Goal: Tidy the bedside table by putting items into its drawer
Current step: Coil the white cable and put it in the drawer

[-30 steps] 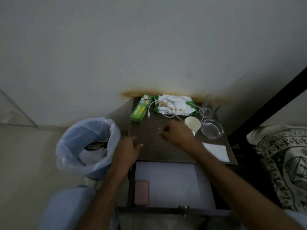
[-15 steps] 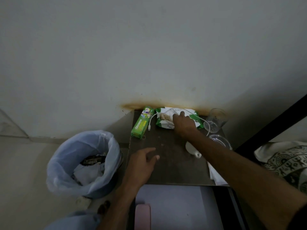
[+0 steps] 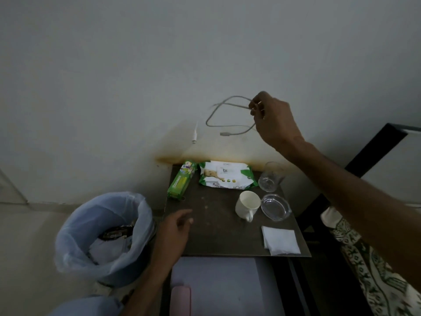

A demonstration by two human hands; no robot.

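R hand (image 3: 274,119) pinches the white cable (image 3: 224,115), held high above the bedside table (image 3: 218,233) w/ plugs dangling. L hand (image 3: 174,233) hovers loose, empty, at table's left edge. Best: gather loops first, then lower into the open drawer (image 3: 216,286) below the table.

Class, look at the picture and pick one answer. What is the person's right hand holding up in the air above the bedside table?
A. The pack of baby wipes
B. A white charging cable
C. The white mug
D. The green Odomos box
B. The right hand pinches a looped white charging cable up in front of the wall, while the white mug, pack of baby wipes and green Odomos box all lie on the bedside table.
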